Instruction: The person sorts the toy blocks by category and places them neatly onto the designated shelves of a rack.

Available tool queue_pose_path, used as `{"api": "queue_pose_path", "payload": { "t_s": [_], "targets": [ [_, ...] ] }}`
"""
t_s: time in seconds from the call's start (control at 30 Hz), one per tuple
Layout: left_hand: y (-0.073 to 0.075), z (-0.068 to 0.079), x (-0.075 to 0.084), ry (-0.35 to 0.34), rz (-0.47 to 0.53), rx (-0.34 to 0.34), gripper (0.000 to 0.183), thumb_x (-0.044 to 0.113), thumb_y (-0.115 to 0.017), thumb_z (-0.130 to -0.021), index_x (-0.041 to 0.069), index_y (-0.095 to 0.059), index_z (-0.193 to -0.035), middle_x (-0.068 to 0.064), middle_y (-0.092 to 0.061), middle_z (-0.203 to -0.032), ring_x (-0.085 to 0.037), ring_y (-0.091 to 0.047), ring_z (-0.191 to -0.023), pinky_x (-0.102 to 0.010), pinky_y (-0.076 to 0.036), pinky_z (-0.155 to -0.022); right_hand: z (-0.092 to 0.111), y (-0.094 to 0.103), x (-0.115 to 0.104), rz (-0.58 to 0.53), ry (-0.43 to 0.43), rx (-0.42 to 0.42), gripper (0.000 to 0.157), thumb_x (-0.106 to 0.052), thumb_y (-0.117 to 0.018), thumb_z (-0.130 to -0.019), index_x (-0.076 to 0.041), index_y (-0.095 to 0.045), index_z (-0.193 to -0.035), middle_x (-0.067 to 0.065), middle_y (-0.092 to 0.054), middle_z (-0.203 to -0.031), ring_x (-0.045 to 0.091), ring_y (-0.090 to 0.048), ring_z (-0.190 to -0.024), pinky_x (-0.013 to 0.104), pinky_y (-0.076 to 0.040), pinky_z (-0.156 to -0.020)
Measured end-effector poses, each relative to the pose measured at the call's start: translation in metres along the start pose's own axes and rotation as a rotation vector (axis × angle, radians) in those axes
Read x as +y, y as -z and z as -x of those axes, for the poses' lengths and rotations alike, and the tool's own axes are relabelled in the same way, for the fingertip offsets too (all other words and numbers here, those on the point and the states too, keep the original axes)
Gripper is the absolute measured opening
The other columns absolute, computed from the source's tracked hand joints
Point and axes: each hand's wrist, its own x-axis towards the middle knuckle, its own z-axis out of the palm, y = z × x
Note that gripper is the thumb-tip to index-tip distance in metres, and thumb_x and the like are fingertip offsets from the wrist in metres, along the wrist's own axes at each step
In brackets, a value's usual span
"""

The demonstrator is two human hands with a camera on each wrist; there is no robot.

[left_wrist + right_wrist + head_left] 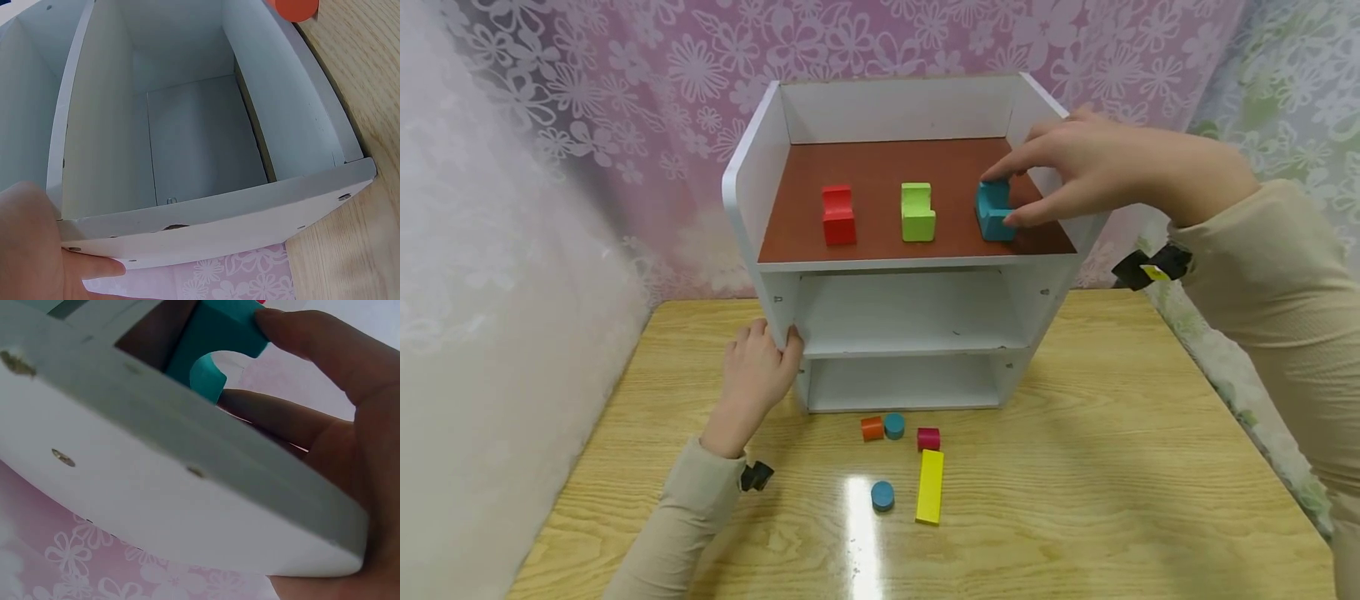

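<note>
A small white shelf unit (917, 265) with a brown top board stands on the wooden table. On that board, a red notched block (839, 229), a lime green notched block (918, 227) and a teal notched block (997, 227) sit in a row. My right hand (1112, 162) pinches the teal block at the right end, thumb at its front and a fingertip at its back. The right wrist view shows its curved cutout between thumb and finger. Lower down, my left hand (756, 375) grips the unit's left side panel (206, 215), thumb at the front edge.
On the table before the unit lie an orange cylinder (872, 428), two blue cylinders (894, 426), a magenta cylinder (928, 438) and a yellow plank (929, 487). Raised white walls border the top board at the sides and back. Behind hangs a pink flowered curtain (625, 58).
</note>
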Motion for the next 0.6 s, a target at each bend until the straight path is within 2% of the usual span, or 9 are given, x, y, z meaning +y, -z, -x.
{"api": "queue_pose_path", "payload": {
  "t_s": [0.13, 0.4, 0.5, 0.6],
  "targets": [
    [0.0008, 0.0000, -0.0007, 0.004, -0.004, -0.009, 0.059, 0.042, -0.027, -0.103, 0.004, -0.052, -0.141, -0.023, -0.056, -0.127, -0.046, -0.051, -0.112, -0.061, -0.039, -0.090, -0.0010, 0.0008, 0.0000, -0.002, -0.016, -0.023, 0.061, -0.043, -0.072, -0.088, -0.012, -0.059, -0.139, 0.020, -0.057, -0.127, 0.032, -0.049, -0.110, 0.058, -0.027, -0.098],
    [0.0005, -0.0007, -0.0015, -0.002, -0.013, -0.001, 0.058, 0.042, -0.028, -0.103, 0.005, -0.054, -0.137, -0.023, -0.058, -0.122, -0.045, -0.053, -0.107, -0.059, -0.041, -0.087, 0.0001, 0.0024, -0.0007, -0.028, 0.014, -0.014, 0.060, -0.043, -0.072, -0.088, -0.012, -0.060, -0.138, 0.018, -0.058, -0.129, 0.032, -0.048, -0.120, 0.061, -0.023, -0.103],
    [-0.0002, -0.0006, -0.0018, -0.002, -0.015, -0.002, 0.058, 0.042, -0.028, -0.103, 0.004, -0.055, -0.137, -0.023, -0.058, -0.124, -0.045, -0.053, -0.109, -0.060, -0.041, -0.087, -0.0001, 0.0031, -0.0007, -0.032, 0.013, -0.014, 0.059, -0.043, -0.072, -0.088, -0.012, -0.061, -0.137, 0.018, -0.058, -0.130, 0.033, -0.048, -0.122, 0.061, -0.025, -0.103],
    [0.0000, -0.0009, -0.0018, -0.007, -0.012, -0.002, 0.058, 0.042, -0.028, -0.103, 0.004, -0.054, -0.139, -0.023, -0.058, -0.126, -0.046, -0.053, -0.110, -0.061, -0.041, -0.087, -0.0004, 0.0033, -0.0006, -0.020, 0.013, -0.005, 0.057, -0.042, -0.072, -0.088, -0.011, -0.062, -0.135, 0.019, -0.059, -0.130, 0.034, -0.051, -0.119, 0.059, -0.032, -0.098]
  ]
}}
